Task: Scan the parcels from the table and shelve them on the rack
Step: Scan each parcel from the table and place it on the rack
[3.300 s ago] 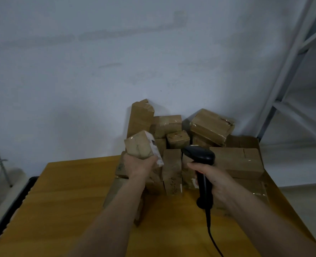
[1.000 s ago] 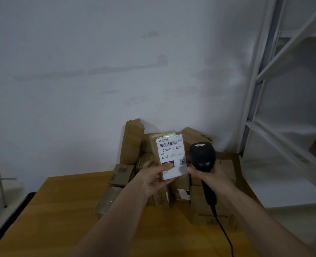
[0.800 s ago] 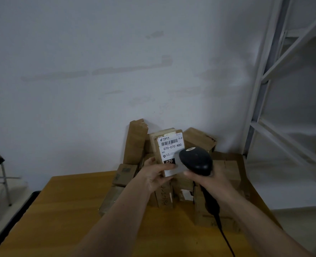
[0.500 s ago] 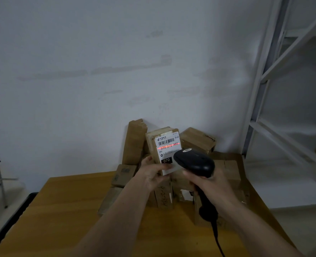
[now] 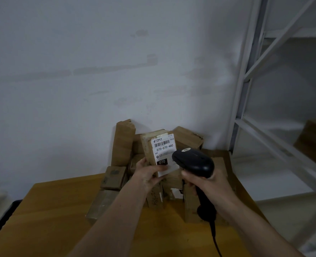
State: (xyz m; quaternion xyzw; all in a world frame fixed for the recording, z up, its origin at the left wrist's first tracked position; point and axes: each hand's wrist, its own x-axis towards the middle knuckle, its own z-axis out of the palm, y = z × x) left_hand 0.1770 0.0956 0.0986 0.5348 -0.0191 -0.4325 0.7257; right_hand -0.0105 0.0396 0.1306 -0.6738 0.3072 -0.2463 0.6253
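My left hand [image 5: 147, 174] holds a small cardboard parcel [image 5: 149, 145] upright, its white label with a barcode and "070-070-A80" facing me. My right hand [image 5: 207, 182] grips a black barcode scanner [image 5: 193, 163] whose head points at the label from the right and covers the label's lower right corner. Behind both hands, several brown parcels [image 5: 123, 143] are piled on the wooden table [image 5: 51, 216] against the wall.
A white metal rack [image 5: 249, 75] stands to the right of the table, with a brown box [image 5: 312, 143] on one of its shelves. The scanner's black cable [image 5: 215, 242] hangs toward me. A dark tray edge [image 5: 3, 217] lies at the table's left.
The parcel was lifted from the pile and turned label toward me. The scanner moved in front of the label; a red scan line lit it half a second ago and is gone now.
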